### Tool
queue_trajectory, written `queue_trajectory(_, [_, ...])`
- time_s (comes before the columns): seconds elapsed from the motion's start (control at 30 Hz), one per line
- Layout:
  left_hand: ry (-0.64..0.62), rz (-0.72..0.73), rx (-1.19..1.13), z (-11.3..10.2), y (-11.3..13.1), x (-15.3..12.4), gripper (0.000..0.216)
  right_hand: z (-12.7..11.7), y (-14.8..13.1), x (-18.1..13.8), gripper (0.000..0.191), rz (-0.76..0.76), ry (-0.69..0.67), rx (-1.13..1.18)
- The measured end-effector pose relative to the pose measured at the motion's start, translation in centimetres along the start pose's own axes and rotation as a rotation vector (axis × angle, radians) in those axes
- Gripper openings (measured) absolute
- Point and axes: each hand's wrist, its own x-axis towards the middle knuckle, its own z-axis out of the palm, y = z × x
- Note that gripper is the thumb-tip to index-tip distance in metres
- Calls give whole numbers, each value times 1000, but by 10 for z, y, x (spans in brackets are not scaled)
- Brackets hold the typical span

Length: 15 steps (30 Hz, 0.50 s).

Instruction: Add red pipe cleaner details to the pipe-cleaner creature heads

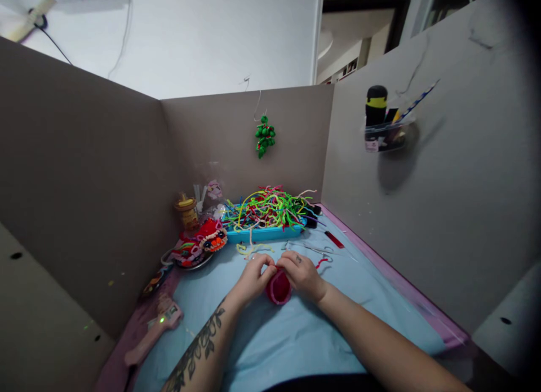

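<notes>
Between my hands is a small dark red, hollow round piece (pixel 279 288) with a pinkish rim, its opening facing me. It looks made of fuzzy pipe cleaner. My left hand (pixel 257 276) pinches its upper left edge between thumb and fingers. On the other side my right hand (pixel 301 274) grips the top right edge, fingers curled close to the left fingertips. A short red pipe cleaner end (pixel 323 261) sticks out past my right hand. The exact spot where the fingertips meet is partly hidden.
Behind my hands stands a blue tray (pixel 266 234) heaped with colourful pipe cleaners (pixel 274 208). Scissors (pixel 315 248) and a red strip (pixel 334 239) lie to its right. At left are finished red figures (pixel 207 239), a jar (pixel 186 211) and a pink glue gun (pixel 154 333). Grey panels surround the table.
</notes>
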Motion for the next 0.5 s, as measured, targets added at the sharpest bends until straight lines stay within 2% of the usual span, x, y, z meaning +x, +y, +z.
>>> queue_trajectory(0.17, [19, -26, -31, -1, 2, 1, 10, 2, 2, -1, 16, 25, -50, -8])
queue_trajectory(0.3, [98, 73, 115, -1, 2, 2, 8, 0, -1, 1, 15, 55, -117, 39])
queue_trajectory(0.37, [136, 147, 206, -1, 4, 2, 10, -1, -5, 3, 15, 133, -156, 116])
queue_trajectory(0.5, [187, 284, 408, -1, 9, -2, 14, -1, -8, 7, 15, 405, -200, 375])
